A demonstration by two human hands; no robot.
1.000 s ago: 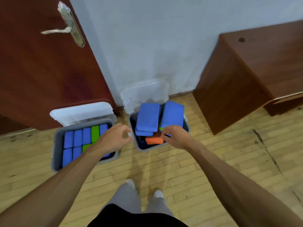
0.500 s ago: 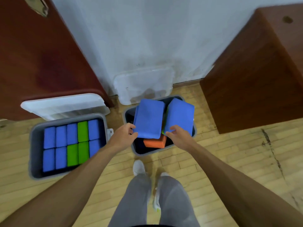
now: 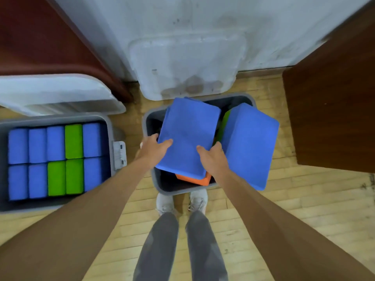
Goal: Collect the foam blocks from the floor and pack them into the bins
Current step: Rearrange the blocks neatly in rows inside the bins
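Note:
A grey bin [image 3: 149, 126] in the middle of the floor is piled with foam blocks. A large blue block [image 3: 187, 134] lies tilted on top; my left hand [image 3: 154, 148] grips its left edge and my right hand [image 3: 213, 157] grips its lower right edge. A second blue block [image 3: 250, 145] leans over the bin's right rim. Beneath them show an orange block [image 3: 194, 179] and a green block [image 3: 224, 124]. On the left, another grey bin [image 3: 108, 126] holds neat rows of blue blocks [image 3: 37, 146] and green blocks [image 3: 73, 140].
Each bin's translucent lid stands open behind it: one lid [image 3: 60, 94] on the left, the other lid [image 3: 186, 63] against the white wall. A dark wooden cabinet [image 3: 332, 110] is close on the right and a red-brown door [image 3: 40, 37] at upper left. My feet [image 3: 180, 201] touch the middle bin.
The view has closed in on the middle bin. Both hands moved from the bin's front edge onto the top blue block and took hold of it.

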